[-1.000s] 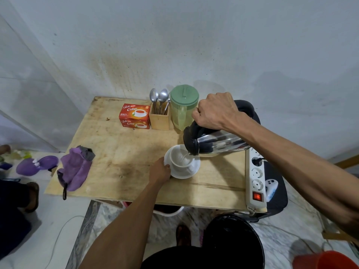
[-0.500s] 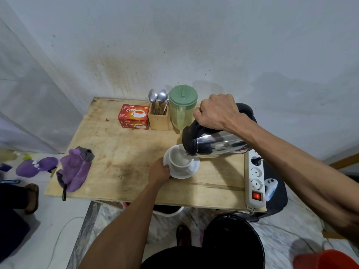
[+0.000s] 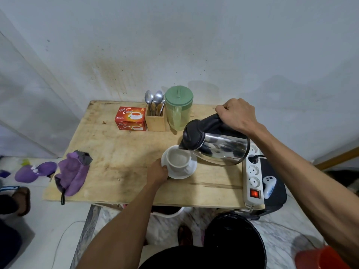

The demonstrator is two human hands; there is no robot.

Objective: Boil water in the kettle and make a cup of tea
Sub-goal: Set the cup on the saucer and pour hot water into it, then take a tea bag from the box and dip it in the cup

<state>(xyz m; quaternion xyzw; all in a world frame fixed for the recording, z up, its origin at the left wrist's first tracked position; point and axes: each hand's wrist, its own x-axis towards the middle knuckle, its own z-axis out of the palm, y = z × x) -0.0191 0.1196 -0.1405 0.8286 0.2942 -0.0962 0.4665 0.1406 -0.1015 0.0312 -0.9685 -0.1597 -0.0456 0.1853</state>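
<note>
Kettle tipped spout-down over the cup on its saucer on the bench, right hand wrapped round its handle, left hand gripping the saucer rim. Water's in, I reckon. No teabag showing yet, and the tea box sits at the back.

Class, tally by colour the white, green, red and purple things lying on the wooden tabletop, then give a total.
White: 3 (cup, saucer, power strip)
Green: 1 (jug)
Red: 1 (tea box)
Purple: 1 (cloth)
Total: 6
</note>
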